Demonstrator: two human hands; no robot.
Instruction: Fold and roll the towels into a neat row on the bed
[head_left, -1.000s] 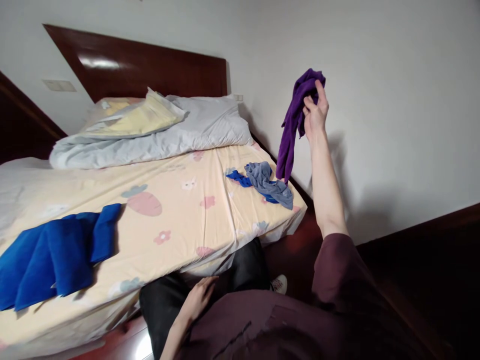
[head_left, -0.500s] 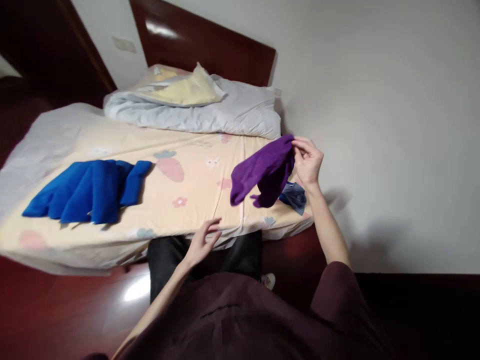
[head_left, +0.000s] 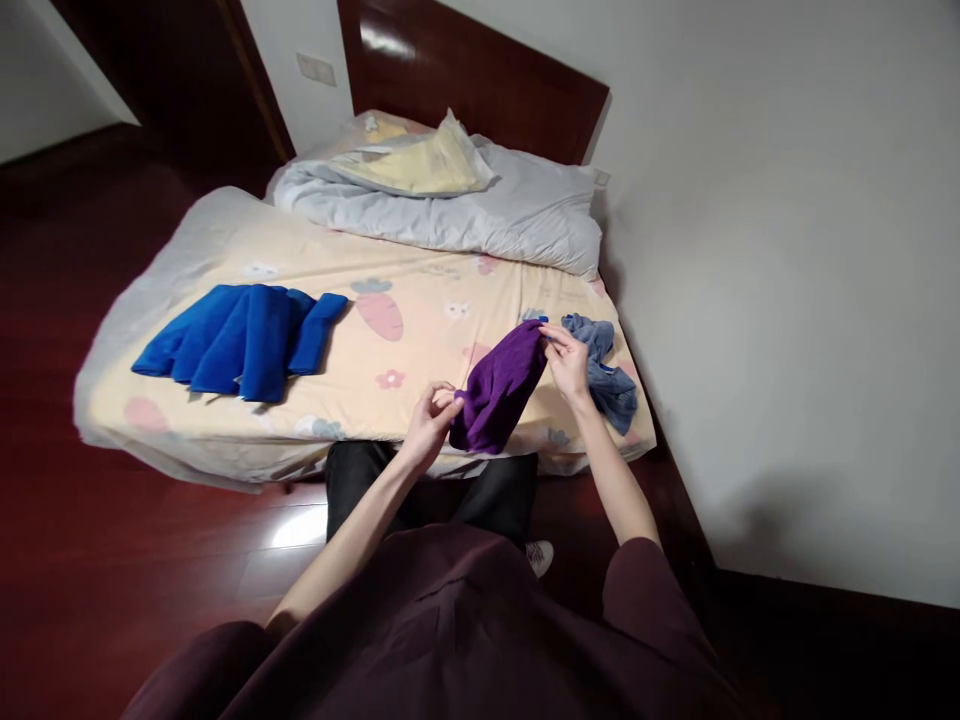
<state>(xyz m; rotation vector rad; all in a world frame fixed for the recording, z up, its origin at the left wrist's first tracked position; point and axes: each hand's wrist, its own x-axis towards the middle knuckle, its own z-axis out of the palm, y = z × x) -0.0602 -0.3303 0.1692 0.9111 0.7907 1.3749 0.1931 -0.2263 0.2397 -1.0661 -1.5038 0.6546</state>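
Note:
A purple cloth (head_left: 501, 388), perhaps a towel, is stretched slantwise between my hands over the near edge of the bed. My left hand (head_left: 430, 425) pinches its lower left corner. At the upper right corner, my right hand (head_left: 566, 362) grips the cloth between thumb and fingers. The middle of the cloth sags in soft folds. Just beyond my right hand, crumpled grey-blue cloths (head_left: 615, 388) with blue edging lie on the bed. To the left, several bright blue cloths (head_left: 244, 340) lie overlapped in a fanned row, with small pale tags at their near edges.
The bed (head_left: 420, 345) has a yellow sheet with carrot and flower prints. A folded pale quilt (head_left: 525, 215) and a yellow pillow (head_left: 420, 168) lie by the dark wooden headboard (head_left: 480, 70). A white wall (head_left: 787, 250) borders the right side.
My right hand has brought the purple cloth down and to the left. My left hand has risen and taken hold of its lower corner. The view has shifted, showing more of the grey-blue cloths.

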